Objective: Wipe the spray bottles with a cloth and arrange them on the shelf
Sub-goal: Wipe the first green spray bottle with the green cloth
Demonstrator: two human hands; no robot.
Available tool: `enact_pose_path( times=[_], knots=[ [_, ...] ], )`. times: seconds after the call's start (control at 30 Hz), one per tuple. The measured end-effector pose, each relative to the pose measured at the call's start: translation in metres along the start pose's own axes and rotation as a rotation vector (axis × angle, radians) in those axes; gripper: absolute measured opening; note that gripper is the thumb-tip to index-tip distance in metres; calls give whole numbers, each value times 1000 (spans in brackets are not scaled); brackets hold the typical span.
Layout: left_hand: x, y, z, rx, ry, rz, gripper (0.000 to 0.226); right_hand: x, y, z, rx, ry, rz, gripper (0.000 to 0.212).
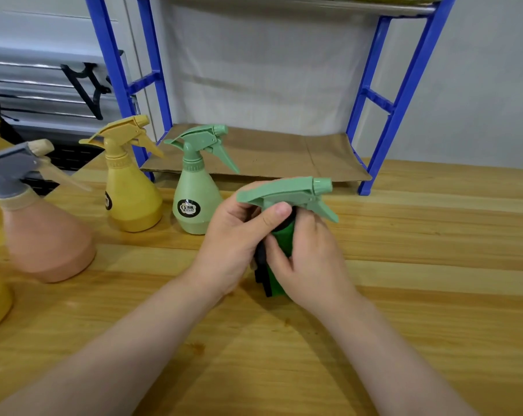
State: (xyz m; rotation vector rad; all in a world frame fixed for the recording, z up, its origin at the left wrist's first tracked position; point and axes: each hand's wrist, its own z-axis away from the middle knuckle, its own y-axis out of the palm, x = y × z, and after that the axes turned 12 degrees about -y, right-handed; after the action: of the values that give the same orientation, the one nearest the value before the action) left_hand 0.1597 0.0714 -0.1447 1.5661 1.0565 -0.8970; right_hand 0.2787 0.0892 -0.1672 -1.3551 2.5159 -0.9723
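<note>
Gripping a cloth-wrapped bottle over the table

Both hands grasp: left hand clasps the green bottle neck, right hand presses the green cloth round its body. Behind stand another green bottle, a yellow bottle and the blue shelf.

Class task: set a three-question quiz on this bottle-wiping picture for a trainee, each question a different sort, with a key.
1. True or false: the shelf already holds a bottle.
2. What colour is the cloth wrapped round the held bottle?
3. Which bottle stands nearest the hands? A yellow bottle B green bottle C pink bottle

Key: 1 false. 2 green. 3 B. Left hand and right hand both grip the cloth-wrapped bottle.
</note>
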Motion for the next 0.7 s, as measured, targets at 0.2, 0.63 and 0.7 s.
enact_pose_path(
  times=[0.2,0.63,0.7],
  knots=[
    [-9,-6,-3,2,-17,127,33,-2,-9,-4,38,31,-256,46],
    [-25,-25,-13,-99,62,299,47,-12,-7,0,127,179,-432,76],
    [-25,-27,-13,-104,46,288,45,-13,-6,2,155,193,-454,76]
  ],
)
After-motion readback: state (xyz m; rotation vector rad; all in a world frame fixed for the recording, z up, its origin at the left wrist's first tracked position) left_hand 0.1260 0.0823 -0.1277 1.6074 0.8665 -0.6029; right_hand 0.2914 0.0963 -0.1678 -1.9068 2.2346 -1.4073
